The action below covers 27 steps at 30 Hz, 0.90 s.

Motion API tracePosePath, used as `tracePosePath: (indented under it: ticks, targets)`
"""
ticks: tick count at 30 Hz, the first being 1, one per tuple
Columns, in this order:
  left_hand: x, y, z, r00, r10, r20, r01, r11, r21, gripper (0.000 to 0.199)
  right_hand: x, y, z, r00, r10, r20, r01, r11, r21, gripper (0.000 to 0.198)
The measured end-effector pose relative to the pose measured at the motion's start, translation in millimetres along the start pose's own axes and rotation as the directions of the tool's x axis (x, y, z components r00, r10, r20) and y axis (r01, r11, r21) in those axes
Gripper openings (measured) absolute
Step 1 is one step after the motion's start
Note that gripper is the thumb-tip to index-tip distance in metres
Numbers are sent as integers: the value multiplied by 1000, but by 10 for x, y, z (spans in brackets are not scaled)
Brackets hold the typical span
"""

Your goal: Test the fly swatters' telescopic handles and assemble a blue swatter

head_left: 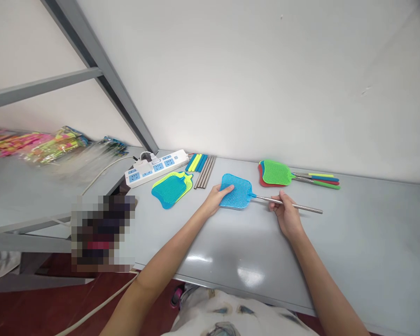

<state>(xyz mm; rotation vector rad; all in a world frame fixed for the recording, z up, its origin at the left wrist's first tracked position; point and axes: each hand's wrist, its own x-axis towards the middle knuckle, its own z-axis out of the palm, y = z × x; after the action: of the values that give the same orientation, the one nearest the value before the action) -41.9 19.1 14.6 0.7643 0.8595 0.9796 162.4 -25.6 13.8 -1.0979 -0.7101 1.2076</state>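
Observation:
My left hand (215,199) grips the left edge of a blue fly swatter head (236,191), thumb on top of the mesh. From that head's neck a bare metal rod (306,208) runs to the right. My right hand (286,213) pinches this rod near its middle; its far end shows no coloured grip. Left of my left hand lie loose swatter heads (171,190), teal over yellow. Behind them are several blue and yellow grips (197,162) and several metal rods (206,172), side by side.
Assembled fly swatters (277,172) with coloured grips lie stacked at the back right. A white power strip (157,168) with plugs stands at the back left. A grey metal frame (115,93) rises on the left, beside packaged colourful items (38,144). A pixelated patch hides part of the left side.

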Motion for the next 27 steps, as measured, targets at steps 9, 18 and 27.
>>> tracePosePath:
  ticks: [9,18,27]
  targets:
    - [-6,8,13,1000,-3,-1,3,1000,7,30,6,-4,2,1000,27,7,-27,999,34,23]
    - [-7,14,27,1000,-5,-6,5,1000,26,32,3,-13,0,998,57,9,-57,997,56,23]
    - [0,9,22,1000,-4,-26,5,999,44,36,12,-3,-6,999,53,7,-53,997,64,22]
